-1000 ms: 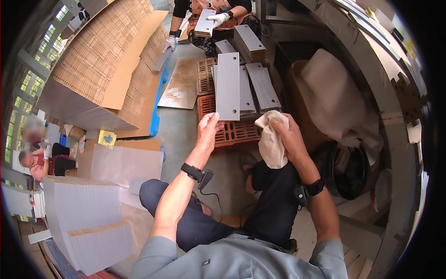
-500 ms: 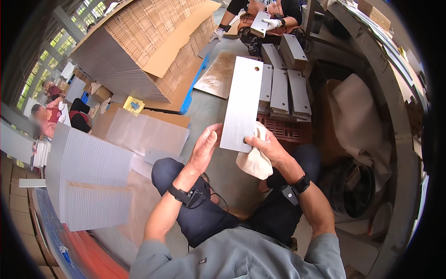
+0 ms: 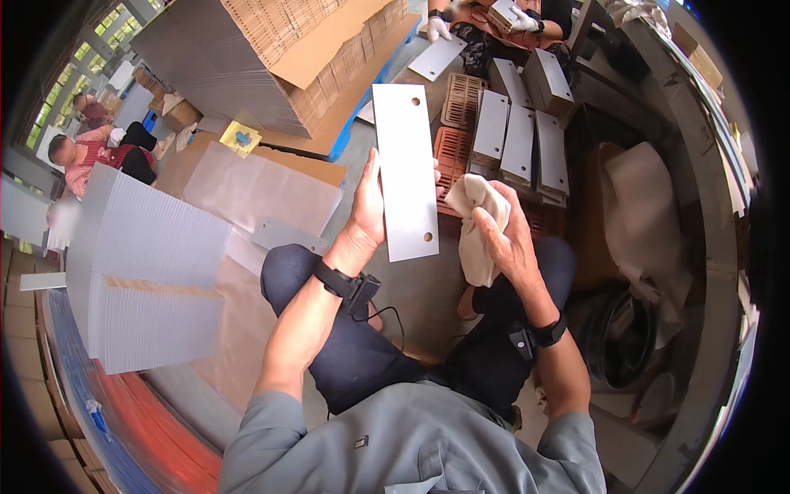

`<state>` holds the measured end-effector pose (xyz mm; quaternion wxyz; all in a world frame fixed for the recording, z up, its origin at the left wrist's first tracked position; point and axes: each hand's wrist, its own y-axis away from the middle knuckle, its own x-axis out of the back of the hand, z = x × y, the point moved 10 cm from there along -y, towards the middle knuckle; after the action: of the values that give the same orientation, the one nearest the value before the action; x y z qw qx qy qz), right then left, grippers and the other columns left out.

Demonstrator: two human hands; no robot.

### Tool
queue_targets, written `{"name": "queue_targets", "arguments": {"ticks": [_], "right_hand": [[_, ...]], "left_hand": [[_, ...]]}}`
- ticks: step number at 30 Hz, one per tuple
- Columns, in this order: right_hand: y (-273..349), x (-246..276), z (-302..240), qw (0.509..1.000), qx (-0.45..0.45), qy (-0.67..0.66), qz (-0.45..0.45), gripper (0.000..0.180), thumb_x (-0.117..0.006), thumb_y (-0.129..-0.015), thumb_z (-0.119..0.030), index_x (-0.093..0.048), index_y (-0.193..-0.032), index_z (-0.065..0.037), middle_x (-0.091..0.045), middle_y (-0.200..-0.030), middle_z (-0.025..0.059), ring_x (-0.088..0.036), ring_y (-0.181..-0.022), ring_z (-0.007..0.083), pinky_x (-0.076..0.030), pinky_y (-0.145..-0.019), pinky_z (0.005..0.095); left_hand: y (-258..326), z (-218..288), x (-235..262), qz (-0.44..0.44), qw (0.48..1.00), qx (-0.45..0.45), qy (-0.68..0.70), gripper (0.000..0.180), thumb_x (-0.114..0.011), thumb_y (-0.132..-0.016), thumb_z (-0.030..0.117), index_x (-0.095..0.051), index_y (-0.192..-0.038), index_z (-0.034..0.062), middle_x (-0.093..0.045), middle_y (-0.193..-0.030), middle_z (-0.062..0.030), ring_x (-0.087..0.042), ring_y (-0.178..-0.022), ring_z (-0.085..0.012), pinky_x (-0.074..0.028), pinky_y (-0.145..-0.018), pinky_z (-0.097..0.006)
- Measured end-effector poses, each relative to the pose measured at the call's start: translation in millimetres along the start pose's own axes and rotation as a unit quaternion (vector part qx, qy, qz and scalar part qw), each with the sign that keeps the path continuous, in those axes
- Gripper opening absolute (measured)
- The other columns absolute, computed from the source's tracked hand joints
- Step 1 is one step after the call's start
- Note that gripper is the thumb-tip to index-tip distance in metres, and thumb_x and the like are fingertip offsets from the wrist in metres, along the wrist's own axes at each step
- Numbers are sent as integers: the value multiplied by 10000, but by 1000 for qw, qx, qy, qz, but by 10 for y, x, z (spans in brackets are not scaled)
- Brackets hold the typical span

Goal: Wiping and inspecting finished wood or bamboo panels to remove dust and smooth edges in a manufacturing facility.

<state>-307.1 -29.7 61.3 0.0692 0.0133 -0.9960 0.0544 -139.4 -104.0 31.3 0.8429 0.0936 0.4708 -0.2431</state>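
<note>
A pale, flat rectangular panel (image 3: pixel 406 173) with a round hole near each end on its right side stands upright in front of me. My left hand (image 3: pixel 369 206) grips its left edge, the fingertips coming out past the right edge. Just right of the panel and apart from it, my right hand (image 3: pixel 512 239) clutches a crumpled cream cloth (image 3: pixel 475 255). Beyond my hands, stacks of similar panels (image 3: pixel 518 136) lie on reddish plastic crates (image 3: pixel 453 156).
At the left stand many pale panels (image 3: pixel 156 247) on edge. Behind rises a tall cardboard-topped stack (image 3: pixel 247 74) on a blue pallet (image 3: pixel 339 144). A co-worker's gloved hand (image 3: pixel 439 26) rests near another panel (image 3: pixel 438 58). A black bucket (image 3: pixel 617 337) sits at right, beside a metal frame (image 3: pixel 714 272).
My right hand, with the cloth, has come off the panel and moved right. My left hand now grips the panel, which has shifted left. The co-worker has put a panel down.
</note>
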Motion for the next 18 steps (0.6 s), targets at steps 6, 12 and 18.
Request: {"name": "queue_targets", "arguments": {"ticks": [6, 12, 18], "right_hand": [[261, -1010, -600, 852, 387, 338, -100, 740, -784, -728, -76, -540, -1420, -176, -537, -1364, 63, -458, -1305, 339, -341, -1141, 557], [-699, -7, -235, 928, 235, 273, 92, 546, -580, -827, 74, -614, -1337, -119, -595, -1265, 156, -590, -1183, 345, -499, -1007, 430], [-353, 409, -836, 888, 338, 222, 220, 432, -690, -868, 11, -636, -1292, -54, -622, -1169, 194, -632, -1043, 342, -528, -883, 397]], "left_hand": [[2, -170, 10, 0, 999, -8, 35, 748, -255, -1054, 625, -452, -1449, 21, -618, -1288, -182, -627, -1154, -300, -516, -1015, -451], [131, -269, -58, 49, 999, 20, 4, 784, -255, -1048, 641, -414, -1485, 9, -603, -1320, -201, -625, -1168, -317, -519, -1024, -464], [167, -320, -255, -5, 996, 52, -71, 813, -253, -1040, 659, -411, -1482, -5, -608, -1314, -210, -648, -1116, -312, -539, -996, -472]]}}
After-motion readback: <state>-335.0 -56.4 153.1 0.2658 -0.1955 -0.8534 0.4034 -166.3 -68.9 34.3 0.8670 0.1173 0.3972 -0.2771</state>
